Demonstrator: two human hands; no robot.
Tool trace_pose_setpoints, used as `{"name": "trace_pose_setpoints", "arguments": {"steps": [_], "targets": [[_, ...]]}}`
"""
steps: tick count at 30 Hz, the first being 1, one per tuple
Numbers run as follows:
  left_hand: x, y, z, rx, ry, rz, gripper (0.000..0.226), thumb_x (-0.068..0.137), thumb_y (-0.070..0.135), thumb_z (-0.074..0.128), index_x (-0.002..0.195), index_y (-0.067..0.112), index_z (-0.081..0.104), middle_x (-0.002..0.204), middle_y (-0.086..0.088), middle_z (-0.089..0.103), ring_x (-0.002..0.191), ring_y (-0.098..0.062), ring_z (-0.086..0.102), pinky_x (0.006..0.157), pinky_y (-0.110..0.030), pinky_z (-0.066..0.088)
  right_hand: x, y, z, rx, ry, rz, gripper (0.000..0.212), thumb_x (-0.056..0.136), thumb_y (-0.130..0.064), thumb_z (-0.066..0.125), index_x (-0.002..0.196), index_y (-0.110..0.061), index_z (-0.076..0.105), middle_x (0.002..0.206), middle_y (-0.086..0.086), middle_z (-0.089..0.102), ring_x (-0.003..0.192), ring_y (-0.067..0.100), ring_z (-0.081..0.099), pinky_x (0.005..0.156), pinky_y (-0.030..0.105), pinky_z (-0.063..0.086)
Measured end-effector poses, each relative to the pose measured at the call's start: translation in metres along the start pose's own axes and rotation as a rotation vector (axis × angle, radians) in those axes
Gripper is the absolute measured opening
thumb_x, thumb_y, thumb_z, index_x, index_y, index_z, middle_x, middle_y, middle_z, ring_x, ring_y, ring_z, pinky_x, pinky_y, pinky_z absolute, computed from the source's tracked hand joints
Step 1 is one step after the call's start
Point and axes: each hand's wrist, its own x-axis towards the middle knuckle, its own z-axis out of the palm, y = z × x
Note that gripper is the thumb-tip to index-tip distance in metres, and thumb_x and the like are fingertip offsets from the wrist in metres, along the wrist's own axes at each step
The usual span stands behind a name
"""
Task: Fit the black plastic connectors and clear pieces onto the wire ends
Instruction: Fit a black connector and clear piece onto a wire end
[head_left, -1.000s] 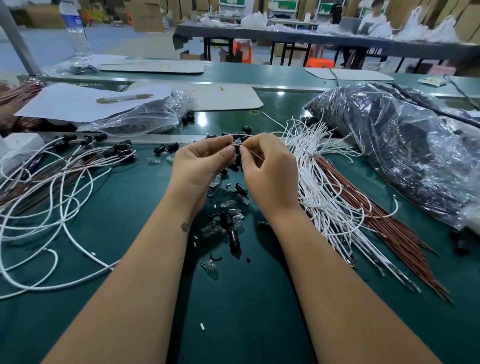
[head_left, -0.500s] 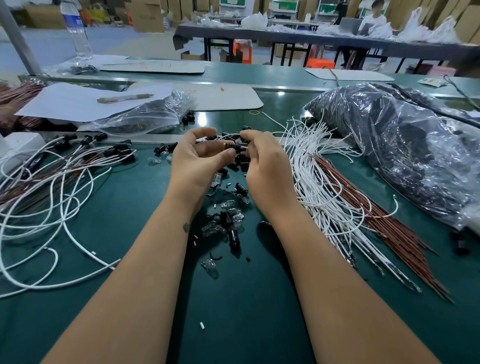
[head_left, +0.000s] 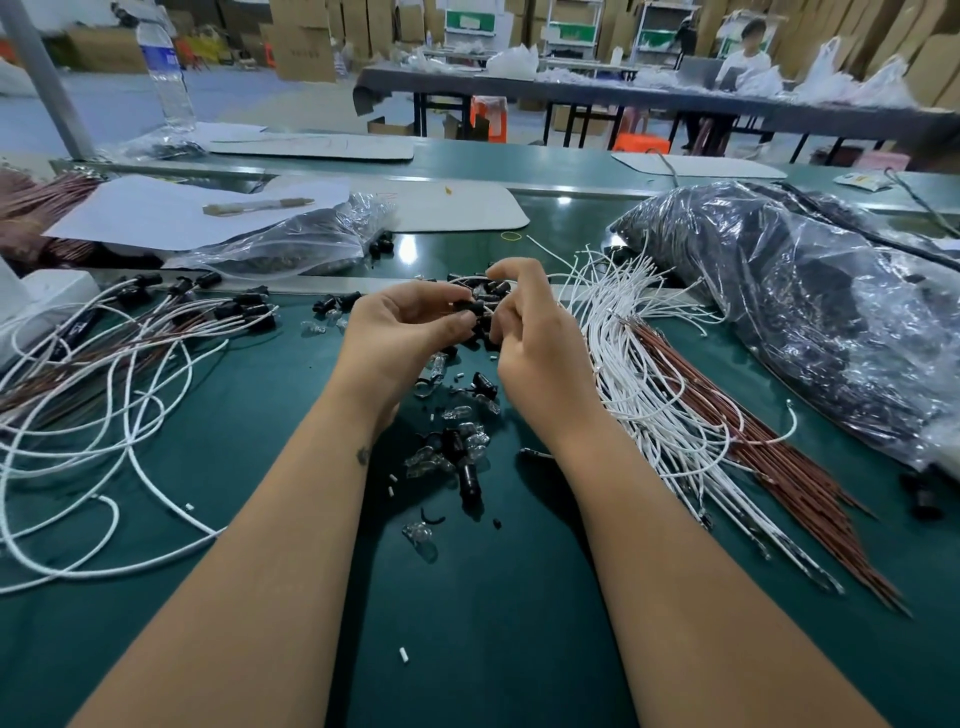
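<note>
green bench (head_left: 260, 519); both hands' fingers (head_left: 457, 325) pinch black connector (head_left: 467, 307); wire bundle (head_left: 675, 405) right, loose parts (head_left: 457, 447) between wrists

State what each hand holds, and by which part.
Left hand pinches a black connector by its body; right hand pinches the white wire near it.

A factory assembly floor; green workbench (head_left: 519, 623), bundled wires (head_left: 675, 415), stacked cardboard boxes (head_left: 304, 41) behind.

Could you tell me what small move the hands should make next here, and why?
Probably push the black connector along the white wire, if it is not seated yet. The left hand pinches the connector and the right hand pinches the wire beside it, above the loose clear pieces.
</note>
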Motion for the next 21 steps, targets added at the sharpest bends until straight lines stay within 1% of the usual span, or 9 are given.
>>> {"name": "trace_pose_setpoints", "arguments": {"steps": [3,6,11,14,16,18,19,21], "targets": [[-0.002,0.0005,-0.001,0.111,-0.007,-0.013,0.019,0.079,-0.004,0.072,0.091,0.011,0.072,0.083,-0.011,0.072,0.074,-0.017,0.067,0.081,-0.029,0.057,-0.0004,-0.0009,-0.0014,-0.006,-0.006,0.005,0.039,0.082,0.014,0.046,0.114,-0.008,0.049,0.066,0.001,0.047,0.06,0.022,0.048,0.057,0.041,0.045],[-0.0038,0.0008,-0.0008,0.156,-0.017,-0.023,0.017,0.08,-0.001,0.073,0.091,0.011,0.072,0.078,-0.008,0.072,0.068,-0.012,0.067,0.077,-0.024,0.058,0.0003,-0.0013,-0.003,-0.007,0.004,0.025,0.042,0.081,0.015,0.051,0.113,-0.011,0.048,0.071,0.009,0.053,0.063,0.022,0.051,0.059,0.034,0.044],[-0.0056,-0.0018,0.0027,0.131,-0.038,-0.024,0.014,0.082,-0.001,0.071,0.091,0.01,0.071,0.071,-0.002,0.071,0.062,-0.008,0.065,0.068,-0.019,0.055,0.0013,-0.0018,-0.0048,0.052,0.007,0.078,0.042,0.081,0.014,0.053,0.115,-0.012,0.049,0.075,0.01,0.056,0.063,0.02,0.05,0.058,0.024,0.04],[-0.0028,-0.0047,0.0033,0.039,-0.024,-0.032,0.013,0.084,0.001,0.069,0.091,0.012,0.071,0.07,0.001,0.071,0.065,-0.008,0.065,0.071,-0.019,0.055,0.0026,-0.0013,-0.0055,0.164,0.015,0.148,0.039,0.086,0.01,0.055,0.117,-0.013,0.048,0.075,0.006,0.055,0.063,0.012,0.05,0.059,0.017,0.041],[-0.0002,-0.0063,0.0029,-0.007,-0.02,-0.035,0.014,0.083,0.001,0.069,0.089,0.014,0.071,0.071,0.002,0.072,0.066,-0.007,0.066,0.07,-0.018,0.054,0.002,-0.0017,-0.0057,0.232,-0.019,0.187,0.04,0.087,0.01,0.054,0.119,-0.014,0.045,0.075,0.007,0.055,0.065,0.015,0.054,0.061,0.022,0.045],[0.0015,-0.0076,0.0025,-0.015,-0.03,-0.031,0.015,0.083,0.002,0.07,0.088,0.016,0.072,0.072,0.001,0.073,0.068,-0.008,0.066,0.071,-0.018,0.055,0.0012,-0.0022,-0.0054,0.28,-0.047,0.223,0.04,0.089,0.009,0.051,0.118,-0.017,0.043,0.078,0.013,0.058,0.068,0.023,0.058,0.061,0.029,0.048],[0.0018,-0.0081,0.0024,-0.014,-0.036,-0.026,0.016,0.083,0.002,0.07,0.088,0.017,0.072,0.073,0.001,0.073,0.068,-0.008,0.066,0.072,-0.018,0.055,0.001,-0.002,-0.0051,0.304,-0.044,0.245,0.039,0.09,0.008,0.05,0.116,-0.019,0.042,0.078,0.016,0.059,0.068,0.025,0.058,0.06,0.03,0.049],[0.0023,-0.0084,0.0029,-0.004,-0.044,-0.012,0.018,0.083,0.0,0.07,0.088,0.017,0.072,0.074,0.0,0.073,0.069,-0.009,0.067,0.072,-0.019,0.056,0.0011,-0.0016,-0.0042,0.333,-0.024,0.29,0.035,0.091,0.007,0.049,0.113,-0.02,0.042,0.078,0.017,0.061,0.066,0.023,0.057,0.059,0.029,0.048]]}}
